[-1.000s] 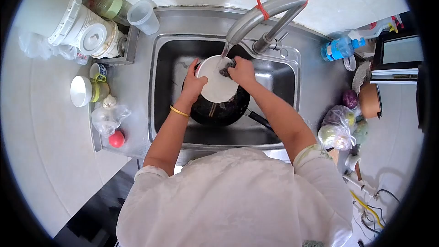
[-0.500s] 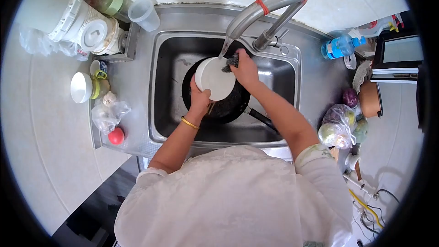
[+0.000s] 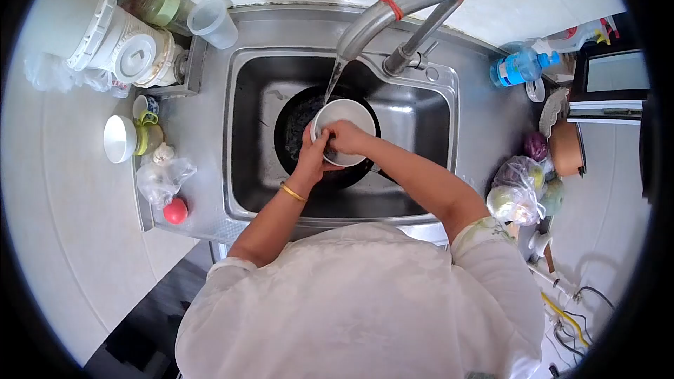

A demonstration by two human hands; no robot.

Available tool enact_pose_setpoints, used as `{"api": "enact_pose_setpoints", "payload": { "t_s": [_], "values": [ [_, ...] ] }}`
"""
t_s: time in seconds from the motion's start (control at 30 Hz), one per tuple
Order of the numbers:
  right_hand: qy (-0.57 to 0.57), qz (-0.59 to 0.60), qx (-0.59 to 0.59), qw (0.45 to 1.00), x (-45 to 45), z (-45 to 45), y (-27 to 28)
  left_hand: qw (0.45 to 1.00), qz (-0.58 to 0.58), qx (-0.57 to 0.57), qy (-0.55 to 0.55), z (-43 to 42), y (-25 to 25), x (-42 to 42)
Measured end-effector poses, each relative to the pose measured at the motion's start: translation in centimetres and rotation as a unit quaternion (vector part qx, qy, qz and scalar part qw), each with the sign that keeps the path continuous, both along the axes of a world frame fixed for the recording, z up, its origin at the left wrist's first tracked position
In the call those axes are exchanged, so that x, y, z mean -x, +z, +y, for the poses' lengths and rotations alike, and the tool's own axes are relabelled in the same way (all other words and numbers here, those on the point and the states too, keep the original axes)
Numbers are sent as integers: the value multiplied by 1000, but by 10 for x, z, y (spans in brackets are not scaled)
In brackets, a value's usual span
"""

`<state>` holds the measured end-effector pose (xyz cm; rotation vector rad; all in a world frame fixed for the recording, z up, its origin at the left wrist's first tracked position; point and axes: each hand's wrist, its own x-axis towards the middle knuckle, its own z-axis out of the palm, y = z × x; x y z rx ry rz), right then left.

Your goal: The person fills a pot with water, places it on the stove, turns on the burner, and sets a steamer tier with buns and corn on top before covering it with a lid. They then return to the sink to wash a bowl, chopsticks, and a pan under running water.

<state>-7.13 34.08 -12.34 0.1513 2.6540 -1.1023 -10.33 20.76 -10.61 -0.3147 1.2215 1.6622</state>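
Observation:
A white bowl (image 3: 359, 114) is held over the sink, its open side now facing up toward me. My left hand (image 3: 312, 156) grips it at the left rim and underneath. Inside the bowl, my right hand (image 3: 345, 137) is closed on a dark steel wool scrubber, mostly hidden beneath the fingers. Below the bowl, a black frying pan (image 3: 289, 142) with water in it rests in the steel sink (image 3: 253, 186). Water runs from the faucet (image 3: 354, 41) just behind the bowl's rim into the pan.
Left of the sink are a white bowl (image 3: 120, 139), a garlic bulb (image 3: 163, 154), a plastic bag and a red round object (image 3: 175, 210). White tubs and a clear plastic cup (image 3: 213, 22) stand behind. A blue bottle (image 3: 521, 69) and bagged vegetables (image 3: 516, 193) are on the right.
The bowl has turned from its underside to its open side and come slightly lower. My right hand has moved from the bowl's outer edge to its inside.

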Motion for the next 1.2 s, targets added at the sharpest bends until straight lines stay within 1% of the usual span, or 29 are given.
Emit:
{"api": "enact_pose_setpoints", "payload": {
  "t_s": [0.07,0.1,0.13,0.17,0.23,0.27,0.3,0.33,0.37,0.4,0.47,0.5,0.53,0.57,0.6,0.63,0.67,0.7,0.73,0.77,0.83,0.87,0.9,0.97,1.0,1.03,1.1,1.13,1.2],
  "values": [
    [-112,148,29,982,11,3,-4,999,22,-31,4,1,4,2],
    [-82,229,-7,970,16,11,-3,998,32,-45,8,0,5,4],
    [-61,212,-126,967,15,13,-1,999,10,-40,28,2,6,9],
    [-42,192,-244,950,15,14,2,999,43,-26,22,3,7,14],
    [20,-1,-282,959,12,0,11,995,103,0,5,7,7,19],
    [51,-100,-296,949,11,-4,12,995,101,-2,2,9,4,19],
    [3,-46,-188,981,13,-3,11,994,106,7,-5,11,2,17],
    [-45,10,-75,996,18,-1,8,994,110,16,-11,13,-1,15],
    [-93,66,38,993,23,4,5,993,116,26,-17,14,-2,13],
    [-112,142,-55,982,28,13,2,993,118,26,-12,17,2,14],
    [-83,63,-181,978,19,16,-3,992,124,34,2,16,14,18],
    [-69,25,-244,967,15,15,-5,988,148,37,-2,14,12,21],
    [-45,-36,-241,969,13,2,4,985,171,36,-6,14,5,25],
    [30,-121,-186,975,14,0,13,981,191,35,-11,15,-7,26],
    [-25,-59,-75,995,18,0,-3,968,247,38,-14,14,-37,23],
    [-79,5,38,996,25,1,-13,975,217,39,-12,14,-23,21],
    [-119,80,7,990,30,12,-21,982,186,40,-9,15,-9,18],
    [-158,155,-26,975,31,21,-15,987,156,41,-4,16,6,17],
    [-162,198,-116,960,23,23,-5,990,139,30,8,18,12,19],
    [-132,131,-114,976,17,14,-4,983,179,37,11,17,6,25],
    [-74,-6,-116,990,10,2,0,966,255,42,17,21,-36,38],
    [-43,-10,-4,999,17,7,-7,952,304,37,12,24,-56,40],
    [-116,45,25,992,23,14,-11,935,352,34,9,26,-77,41],
    [-257,154,86,950,32,25,-18,948,312,56,2,32,-41,38],
    [-230,191,-13,954,29,32,-7,950,304,74,0,35,-23,38],
    [-189,136,-11,972,24,31,-15,951,295,93,-1,37,-5,38],
    [-109,23,-14,994,6,27,-37,888,430,162,-30,40,-32,52],
    [-136,-34,195,971,4,21,-5,906,394,152,-20,40,-26,54],
    [-145,-22,316,937,2,6,29,921,369,123,9,44,-39,53]
  ]
}}
